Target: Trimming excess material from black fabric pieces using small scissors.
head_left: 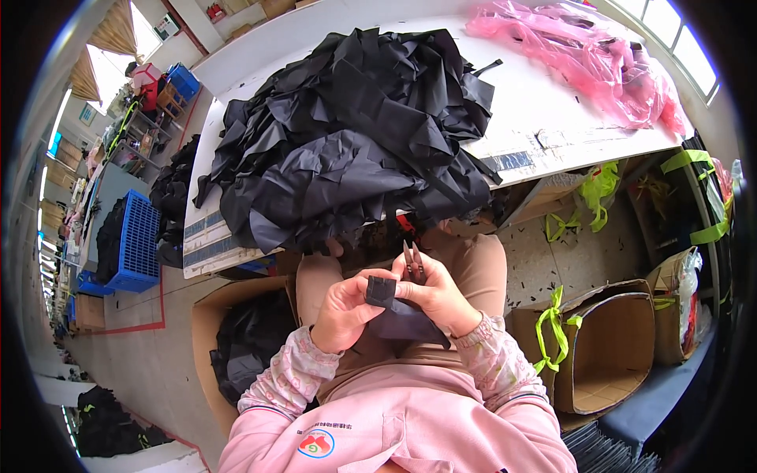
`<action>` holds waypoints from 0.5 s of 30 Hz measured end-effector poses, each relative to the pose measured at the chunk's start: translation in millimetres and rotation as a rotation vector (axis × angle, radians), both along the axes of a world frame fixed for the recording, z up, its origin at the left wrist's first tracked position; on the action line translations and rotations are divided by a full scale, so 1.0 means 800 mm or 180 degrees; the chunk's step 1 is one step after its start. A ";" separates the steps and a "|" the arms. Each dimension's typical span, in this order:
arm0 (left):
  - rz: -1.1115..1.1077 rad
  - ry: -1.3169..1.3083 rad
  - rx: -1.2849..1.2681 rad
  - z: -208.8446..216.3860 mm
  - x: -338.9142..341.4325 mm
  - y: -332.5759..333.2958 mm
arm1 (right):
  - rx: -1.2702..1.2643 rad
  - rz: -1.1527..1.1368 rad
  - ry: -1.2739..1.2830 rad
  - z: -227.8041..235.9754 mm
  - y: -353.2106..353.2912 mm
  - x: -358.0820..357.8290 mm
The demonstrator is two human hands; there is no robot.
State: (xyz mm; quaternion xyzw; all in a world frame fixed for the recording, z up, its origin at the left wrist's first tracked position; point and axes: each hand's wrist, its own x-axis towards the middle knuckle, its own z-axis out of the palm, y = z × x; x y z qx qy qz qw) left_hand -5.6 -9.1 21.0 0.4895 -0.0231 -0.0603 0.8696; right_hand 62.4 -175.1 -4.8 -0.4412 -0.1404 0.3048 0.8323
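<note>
Above my lap, my left hand (344, 315) pinches the folded, squared end of a black fabric piece (410, 325). The rest of that piece hangs down below my hands. My right hand (440, 296) is closed around small thread snips (414, 260), their pointed blades facing away from me and slightly apart. The thumb of this hand also presses on the fabric's folded end, next to my left fingers. Just beyond my hands, a large heap of black fabric pieces (355, 102) covers much of the white table (520, 154) and droops over its near edge.
Pink plastic sheeting (583, 63) lies at the table's far right. An open cardboard box (611, 347) stands to my right. Another cardboard box (206, 339), with black fabric inside, is at my left. A blue crate (138, 244) stands farther left; a person (146, 83) is in the background.
</note>
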 end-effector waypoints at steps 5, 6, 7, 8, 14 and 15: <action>0.0500 -0.0598 0.0796 -0.019 -0.003 0.006 | -0.1672 -0.0565 -0.1555 0.000 -0.003 -0.003; 0.0496 -0.0594 0.0795 -0.019 -0.003 0.005 | -0.1916 -0.1129 -0.2038 0.002 -0.005 -0.004; 0.0731 -0.0674 0.1098 -0.019 -0.003 0.004 | -0.2150 -0.1701 -0.2517 0.004 -0.008 -0.005; 0.0965 -0.0752 0.1401 -0.019 -0.003 0.003 | -0.2181 -0.1727 -0.2567 0.011 -0.012 -0.007; 0.1379 -0.0898 0.1781 -0.026 -0.002 0.002 | -0.1275 -0.0563 -0.1275 0.016 -0.015 -0.039; 0.1379 -0.0897 0.1783 -0.028 -0.002 0.002 | -0.1092 -0.0247 -0.0755 0.020 -0.013 -0.045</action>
